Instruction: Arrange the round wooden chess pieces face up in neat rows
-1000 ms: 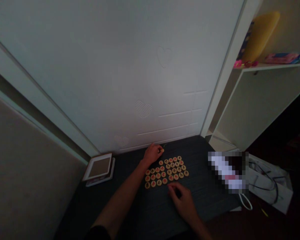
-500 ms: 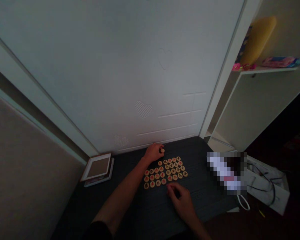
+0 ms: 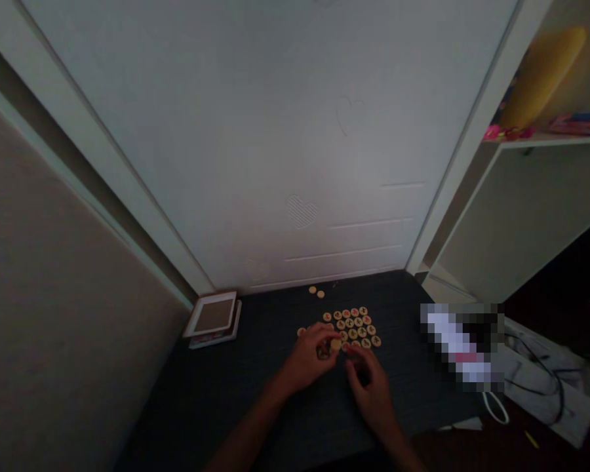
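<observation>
Between the thumb and fingers of my left hand [image 3: 307,360] is a round wooden Chinese chess piece [image 3: 335,344], its visible face plain. That hand covers part of the rows of similar pieces lying on the dark table. My right hand [image 3: 372,387] is at the near edge of the rows, its fingers curved and apart from the thumb, with no piece visible in it. Red and dark characters mark the laid-out pieces [image 3: 358,322]. Further back, by the white panel, lie two pieces with plain tops, one of them a loose piece [image 3: 313,290].
A white panel with embossed hearts [image 3: 302,211] rises behind the dark table [image 3: 216,387]. Framed items [image 3: 214,318] are stacked at the table's left. To the right stand a blurred-out object [image 3: 459,344], a white box with cables [image 3: 565,400] and a shelf [image 3: 550,139].
My left hand has come back from the panel side toward my right hand, bringing the piece it holds. Two pieces at the back are now uncovered. The camera view has shifted slightly.
</observation>
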Motion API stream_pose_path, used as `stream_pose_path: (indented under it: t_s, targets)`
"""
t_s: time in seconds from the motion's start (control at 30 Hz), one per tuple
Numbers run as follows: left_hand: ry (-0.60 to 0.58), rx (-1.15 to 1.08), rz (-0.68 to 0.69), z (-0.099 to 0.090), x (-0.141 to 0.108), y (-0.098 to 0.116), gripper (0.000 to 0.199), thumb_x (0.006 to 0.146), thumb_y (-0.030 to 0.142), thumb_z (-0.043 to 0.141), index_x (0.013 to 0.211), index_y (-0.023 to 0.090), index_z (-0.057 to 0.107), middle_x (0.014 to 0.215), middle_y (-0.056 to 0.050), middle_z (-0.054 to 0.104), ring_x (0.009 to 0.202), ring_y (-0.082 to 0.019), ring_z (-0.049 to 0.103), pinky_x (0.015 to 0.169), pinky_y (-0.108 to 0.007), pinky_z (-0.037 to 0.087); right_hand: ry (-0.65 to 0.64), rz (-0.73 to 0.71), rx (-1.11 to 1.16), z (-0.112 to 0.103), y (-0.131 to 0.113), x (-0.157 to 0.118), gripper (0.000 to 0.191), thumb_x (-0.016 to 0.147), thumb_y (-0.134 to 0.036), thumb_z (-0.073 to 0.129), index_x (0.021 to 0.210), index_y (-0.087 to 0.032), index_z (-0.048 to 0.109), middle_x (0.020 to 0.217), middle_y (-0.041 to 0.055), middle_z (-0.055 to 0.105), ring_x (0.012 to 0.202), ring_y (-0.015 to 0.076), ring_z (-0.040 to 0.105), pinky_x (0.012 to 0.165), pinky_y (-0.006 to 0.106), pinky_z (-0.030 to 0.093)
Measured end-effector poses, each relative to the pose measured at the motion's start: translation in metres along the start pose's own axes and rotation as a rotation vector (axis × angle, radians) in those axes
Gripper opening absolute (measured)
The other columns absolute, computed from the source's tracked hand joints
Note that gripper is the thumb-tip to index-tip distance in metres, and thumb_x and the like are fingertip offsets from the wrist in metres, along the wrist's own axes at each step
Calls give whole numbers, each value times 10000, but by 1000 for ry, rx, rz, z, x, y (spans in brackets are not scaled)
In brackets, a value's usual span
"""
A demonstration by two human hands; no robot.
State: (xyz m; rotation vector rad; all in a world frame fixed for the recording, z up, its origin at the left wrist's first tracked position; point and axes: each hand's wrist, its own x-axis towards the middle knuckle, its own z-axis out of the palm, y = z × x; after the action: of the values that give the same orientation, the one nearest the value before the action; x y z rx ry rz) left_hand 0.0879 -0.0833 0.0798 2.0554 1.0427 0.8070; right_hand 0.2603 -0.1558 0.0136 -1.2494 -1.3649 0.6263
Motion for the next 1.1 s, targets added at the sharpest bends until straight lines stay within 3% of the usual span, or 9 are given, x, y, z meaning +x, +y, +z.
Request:
stream_pose_path:
  t_s: [0.17, 0.37, 0.73, 1.1]
  targets:
    - [26, -252, -172, 17, -35, 0, 291, 846, 241, 681, 1132, 242, 733, 1162, -68, 735, 950, -213, 712, 822, -311, 590, -64, -144, -89, -2, -5, -3, 214, 941, -249, 577, 1119, -242, 695, 1104, 97, 696, 1044, 240, 663, 915, 372, 566]
    - [21, -482, -286, 27, -53, -3, 350, 877, 351, 690, 1205, 231, 708, 1126, -75, 771, 1004, -240, 726, 924, -354, 572, -192, -239, -122, 2, -3, -8, 286, 923, -169, 552, 1150, -269, 695, 1117, 86, 684, 1044, 226, 671, 931, 366, 572]
    - [162, -330, -297, 37, -65, -14, 230, 884, 437, 666, 1006, 271, 769, 1015, -39, 802, 941, -245, 739, 879, -332, 575, -296, -206, -107, 6, -2, -9, 190, 954, -240, 585, 1112, -264, 687, 1016, 56, 722, 949, 205, 697, 853, 314, 583]
    - [164, -386, -300, 36, -62, -10, 220, 922, 425, 606, 1007, 257, 720, 936, -35, 804, 869, -231, 753, 813, -316, 585, -330, -173, -124, 7, -6, -9, 269, 961, -313, 589, 1214, -278, 671, 1024, 58, 730, 912, 210, 693, 830, 321, 583]
